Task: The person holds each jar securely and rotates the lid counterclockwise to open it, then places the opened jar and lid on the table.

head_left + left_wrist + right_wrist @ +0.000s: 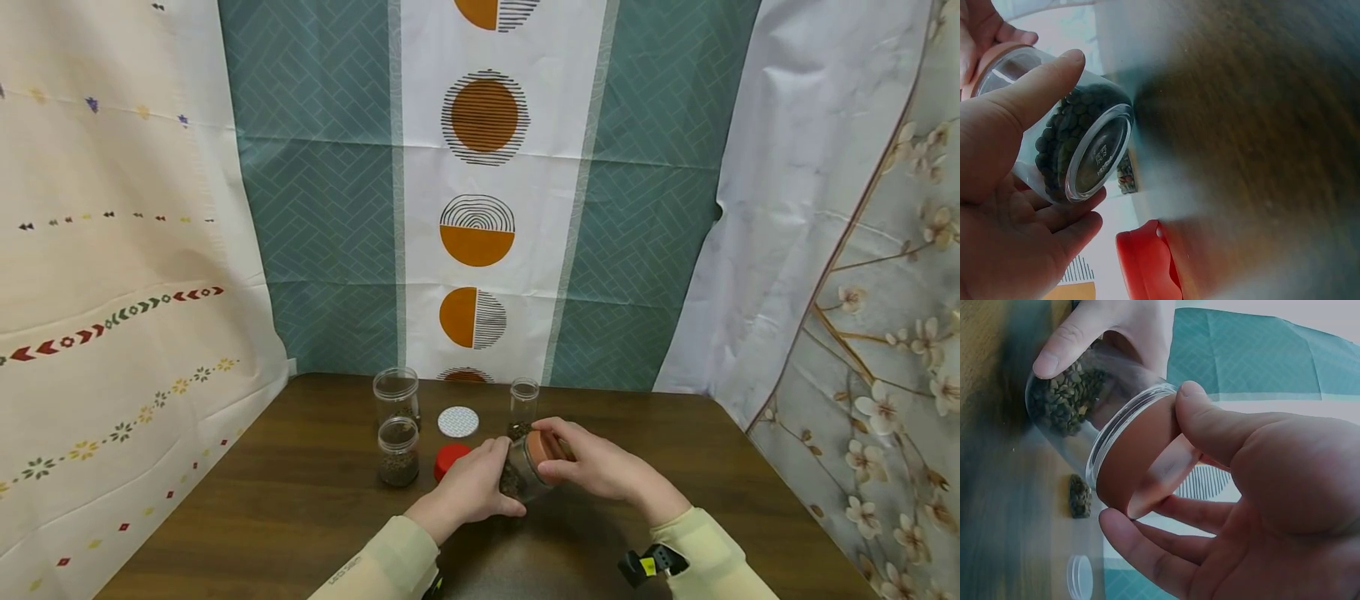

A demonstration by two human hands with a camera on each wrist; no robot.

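Note:
Tilted over the table's front middle is a clear jar partly filled with dark greenish seeds or pellets. My left hand grips its glass body, thumb on one side and fingers on the other, as the left wrist view shows. An orange-brown lid sits on the jar's mouth. The right hand holds that lid by its rim between thumb and fingers. In the left wrist view the jar's embossed base faces the camera. I cannot tell whether it touches the table.
A red lid lies beside the left hand, with a white patterned lid behind it. To the left stand two open clear jars, one taller and one shorter. Behind the held jar is a slim jar. Curtains surround the table.

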